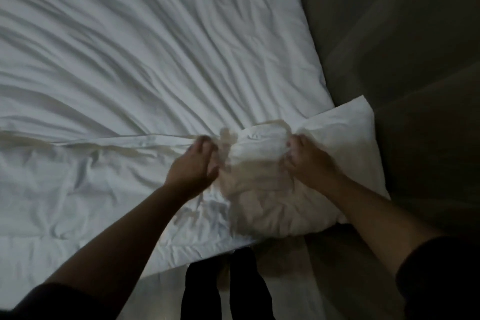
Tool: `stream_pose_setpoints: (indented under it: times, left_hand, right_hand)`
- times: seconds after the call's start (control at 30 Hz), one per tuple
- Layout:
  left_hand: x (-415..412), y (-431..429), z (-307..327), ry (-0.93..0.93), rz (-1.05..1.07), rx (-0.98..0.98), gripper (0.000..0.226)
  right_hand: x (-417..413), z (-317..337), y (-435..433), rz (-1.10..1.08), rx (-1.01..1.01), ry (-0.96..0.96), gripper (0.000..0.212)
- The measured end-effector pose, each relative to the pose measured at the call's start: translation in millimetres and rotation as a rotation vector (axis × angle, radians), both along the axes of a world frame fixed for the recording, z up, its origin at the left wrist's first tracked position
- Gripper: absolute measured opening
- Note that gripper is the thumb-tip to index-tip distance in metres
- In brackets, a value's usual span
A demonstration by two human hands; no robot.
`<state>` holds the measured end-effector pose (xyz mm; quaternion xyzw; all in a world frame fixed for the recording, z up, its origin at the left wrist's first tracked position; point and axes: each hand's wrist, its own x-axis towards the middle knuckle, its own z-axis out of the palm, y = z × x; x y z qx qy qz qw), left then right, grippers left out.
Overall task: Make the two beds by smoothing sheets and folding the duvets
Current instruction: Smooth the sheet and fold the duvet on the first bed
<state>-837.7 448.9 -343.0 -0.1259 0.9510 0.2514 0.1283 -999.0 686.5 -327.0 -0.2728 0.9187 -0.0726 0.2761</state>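
A white duvet [145, 54] lies spread over the bed, heavily creased, its wrinkles fanning toward the near right corner. A folded edge [124, 139] runs across the bed from the left. At that corner the fabric is bunched into a crumpled mound [262, 171]. My left hand [193, 166] grips the cloth at the mound's left side, fingers curled into the fold. My right hand [307, 161] clutches the bunched fabric on the mound's right side. Both hands are blurred.
A white corner of bedding [355, 132] sticks out past the bed's right edge. Dark floor [405, 41] fills the right side. My dark-clothed legs [226, 286] stand against the bed's near edge. The room is dim.
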Motion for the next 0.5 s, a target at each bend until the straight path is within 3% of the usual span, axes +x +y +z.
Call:
stream_pose_setpoints:
  times: [0.1,0.2,0.27,0.4,0.5]
  left_hand:
    - [-27,-11,-7,-0.157,0.087,-0.137,0.052]
    - [-39,-16,-17,-0.31,0.002,-0.247,0.042]
    - [-46,-18,-20,-0.337,0.026,-0.217,0.032]
    - [-94,-49,6,-0.142,0.163,-0.127,0.026]
    - [-160,-111,43,0.098,0.288,-0.152,0.022]
  right_hand:
    - [-24,-10,-19,0.013,0.175,0.036,0.057]
    - [-38,-14,-27,0.124,0.306,0.01,0.032]
    - [-44,-11,-30,0.172,0.322,0.018,0.02]
    - [-86,10,-59,0.036,0.21,0.093,0.026]
    - [-149,41,-107,-0.002,0.03,0.416,0.024]
